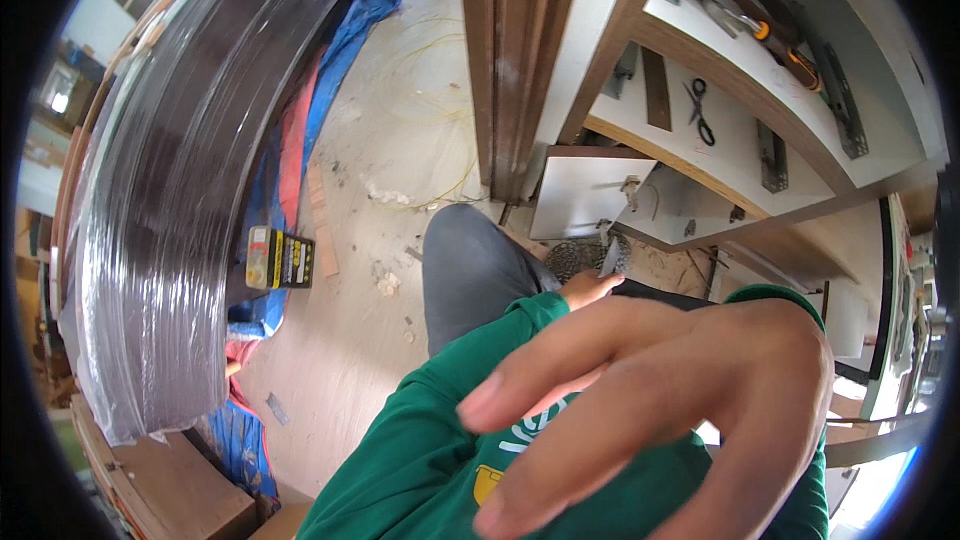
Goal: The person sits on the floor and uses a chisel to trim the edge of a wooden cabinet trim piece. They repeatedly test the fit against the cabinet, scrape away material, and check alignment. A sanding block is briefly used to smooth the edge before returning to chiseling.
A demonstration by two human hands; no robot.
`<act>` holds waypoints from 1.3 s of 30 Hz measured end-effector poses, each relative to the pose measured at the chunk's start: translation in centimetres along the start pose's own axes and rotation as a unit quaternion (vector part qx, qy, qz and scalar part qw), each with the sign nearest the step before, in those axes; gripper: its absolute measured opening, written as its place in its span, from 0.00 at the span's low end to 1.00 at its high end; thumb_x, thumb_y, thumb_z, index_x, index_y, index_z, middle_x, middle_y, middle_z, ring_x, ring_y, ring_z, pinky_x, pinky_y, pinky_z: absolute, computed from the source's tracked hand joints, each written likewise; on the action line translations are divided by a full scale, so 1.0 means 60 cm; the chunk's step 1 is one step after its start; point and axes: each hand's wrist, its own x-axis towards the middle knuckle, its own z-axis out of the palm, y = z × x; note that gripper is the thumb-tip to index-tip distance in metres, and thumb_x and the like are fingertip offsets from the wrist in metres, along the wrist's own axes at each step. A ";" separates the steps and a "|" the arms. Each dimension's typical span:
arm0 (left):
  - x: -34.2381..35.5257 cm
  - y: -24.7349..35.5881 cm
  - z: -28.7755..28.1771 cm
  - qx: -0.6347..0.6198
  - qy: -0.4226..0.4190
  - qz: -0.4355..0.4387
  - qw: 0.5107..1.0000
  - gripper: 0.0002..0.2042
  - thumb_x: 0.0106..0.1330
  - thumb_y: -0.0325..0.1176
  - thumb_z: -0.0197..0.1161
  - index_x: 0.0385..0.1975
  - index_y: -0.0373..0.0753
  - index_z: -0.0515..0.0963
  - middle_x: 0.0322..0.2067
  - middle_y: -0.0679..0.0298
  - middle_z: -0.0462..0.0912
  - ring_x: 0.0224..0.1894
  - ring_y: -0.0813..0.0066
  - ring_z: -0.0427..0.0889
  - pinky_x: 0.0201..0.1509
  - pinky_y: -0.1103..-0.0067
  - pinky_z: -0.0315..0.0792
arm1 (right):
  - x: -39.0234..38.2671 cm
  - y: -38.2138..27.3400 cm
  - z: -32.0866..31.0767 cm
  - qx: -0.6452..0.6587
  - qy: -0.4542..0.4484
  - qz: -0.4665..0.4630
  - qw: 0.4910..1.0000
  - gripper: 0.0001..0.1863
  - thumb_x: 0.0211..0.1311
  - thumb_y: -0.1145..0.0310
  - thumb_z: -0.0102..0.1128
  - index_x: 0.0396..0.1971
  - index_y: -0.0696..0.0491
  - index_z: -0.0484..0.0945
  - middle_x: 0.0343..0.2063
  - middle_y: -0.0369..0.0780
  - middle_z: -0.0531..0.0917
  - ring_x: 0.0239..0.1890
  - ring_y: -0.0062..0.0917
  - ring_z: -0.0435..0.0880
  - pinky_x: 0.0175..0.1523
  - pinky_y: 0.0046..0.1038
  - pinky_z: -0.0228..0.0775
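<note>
My right hand (680,400) is raised close to the camera, fingers apart and curved, with nothing visible in them. Beyond it, my left hand (590,288) reaches from a green sleeve and grips a small metal piece (609,255) beside the white cabinet door (578,195), which has a hinge (630,190) on it. The door is at the lower part of an open brown-and-white cabinet (625,30). Black scissors (704,130) and metal slides (771,160) lie on a shelf; a yellow-and-black tool (790,57) lies higher up. A speckled bundle (568,260) is on the floor behind my left hand.
On the left stand tall film-wrapped panels (165,170) over blue and red sheeting (345,70), with a yellow-and-black box (278,256) at their side. A brown wooden post (500,60) rises beside the cabinet. Debris (388,285) lies on the floor; boards (165,485) are at lower left.
</note>
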 end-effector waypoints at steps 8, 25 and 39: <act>0.013 -0.004 0.014 0.048 -0.070 -0.026 0.996 0.32 0.70 0.63 0.58 0.41 0.31 0.83 0.29 0.48 0.87 0.30 0.60 0.89 0.28 0.66 0.80 | 0.079 0.035 0.026 -0.023 -0.032 0.016 0.999 0.15 0.69 0.62 0.71 0.43 0.60 0.86 0.44 0.47 0.87 0.49 0.38 0.85 0.57 0.38 0.74; -0.007 -0.014 0.021 0.137 -0.101 0.001 0.985 0.33 0.71 0.62 0.57 0.40 0.28 0.85 0.34 0.45 0.88 0.36 0.51 0.89 0.39 0.61 0.80 | 0.096 0.074 0.038 -0.004 -0.012 0.049 0.999 0.22 0.66 0.58 0.72 0.50 0.61 0.84 0.47 0.47 0.86 0.54 0.38 0.84 0.65 0.41 0.70; -0.012 0.008 0.032 0.216 -0.107 0.065 0.968 0.34 0.72 0.61 0.55 0.39 0.26 0.86 0.37 0.42 0.88 0.40 0.44 0.89 0.49 0.58 0.80 | -0.022 0.128 -0.006 0.074 0.161 0.185 0.967 0.29 0.65 0.55 0.74 0.56 0.62 0.82 0.49 0.48 0.85 0.58 0.39 0.83 0.71 0.43 0.67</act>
